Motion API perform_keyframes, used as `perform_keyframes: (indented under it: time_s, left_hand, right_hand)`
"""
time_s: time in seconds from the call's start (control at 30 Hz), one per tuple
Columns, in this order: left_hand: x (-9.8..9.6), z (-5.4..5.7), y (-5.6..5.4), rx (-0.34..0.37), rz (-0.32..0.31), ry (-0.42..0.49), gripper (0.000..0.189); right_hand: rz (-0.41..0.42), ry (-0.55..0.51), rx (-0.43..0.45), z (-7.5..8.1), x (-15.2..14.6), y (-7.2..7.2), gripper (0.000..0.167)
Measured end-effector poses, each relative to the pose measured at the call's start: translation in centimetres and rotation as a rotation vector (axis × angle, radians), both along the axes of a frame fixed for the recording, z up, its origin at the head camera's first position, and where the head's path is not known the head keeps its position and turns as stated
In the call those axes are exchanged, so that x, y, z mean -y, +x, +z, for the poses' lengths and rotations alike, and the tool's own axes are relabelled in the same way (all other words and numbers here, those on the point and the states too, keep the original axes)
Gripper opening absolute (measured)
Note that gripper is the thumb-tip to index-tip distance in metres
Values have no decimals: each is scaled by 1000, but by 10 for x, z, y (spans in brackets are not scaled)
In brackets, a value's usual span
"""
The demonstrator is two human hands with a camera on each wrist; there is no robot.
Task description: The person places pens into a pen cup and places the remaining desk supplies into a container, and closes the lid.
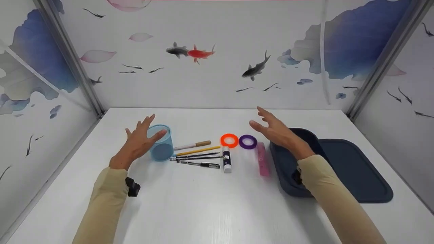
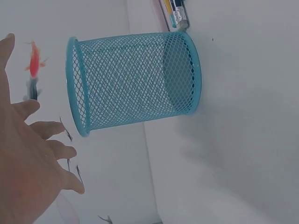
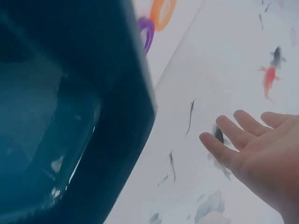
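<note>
A light blue mesh pen holder (image 1: 162, 151) stands upright on the white table. Fingers spread, my left hand (image 1: 137, 144) hovers at its near left side, overlapping it in the head view; the left wrist view shows the hand apart from the holder (image 2: 126, 79). My right hand (image 1: 276, 131), holding nothing, reaches over the near-left part of a dark blue open box (image 1: 280, 169), fingers extended. Between the hands lie a white marker (image 1: 191, 145) with a tan end, a yellow pencil (image 1: 198, 150), several dark slim pens (image 1: 200, 164) and a glue stick (image 1: 227, 161).
An orange ring (image 1: 229, 140) and a purple ring (image 1: 248, 142) lie side by side behind the glue stick. Left of the box is a long pink item (image 1: 262, 159). The box's dark flat lid (image 1: 356, 173) lies to its right. White printed panels (image 1: 217, 84) enclose the table.
</note>
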State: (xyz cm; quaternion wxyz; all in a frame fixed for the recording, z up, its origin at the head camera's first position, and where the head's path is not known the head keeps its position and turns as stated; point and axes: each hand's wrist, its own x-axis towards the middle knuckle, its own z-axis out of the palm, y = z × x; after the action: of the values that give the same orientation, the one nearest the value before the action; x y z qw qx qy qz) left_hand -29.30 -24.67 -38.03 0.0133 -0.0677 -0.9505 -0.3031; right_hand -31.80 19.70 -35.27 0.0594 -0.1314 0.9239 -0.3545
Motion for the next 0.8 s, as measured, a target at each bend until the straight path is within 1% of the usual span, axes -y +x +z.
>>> perform_keyframes:
  time_s: [0.17,0.33,0.47,0.57,0.7,0.8]
  left_hand:
    - [1,-8,2,-22,46,95,91]
    - [-1,-17,2,-43,84,187,93]
    - [-4,-27,2,-66,108,242,96]
    - [-5,-34,2,-79,134,273,98]
    - [-5,-43,0,-74,164,314,101]
    - [-4,-48,0,-61,176,355,105]
  right_hand:
    - [19,-90,-8,-4,18,6,89]
    - [10,-174,-8,-7,35,10,81]
    - [-17,-330,27,-10,50,13,69]
    - [-55,-437,69,-13,63,15,62]
    - [-84,-512,119,-18,78,18,57]
    - [-66,-539,133,-24,86,21,55]
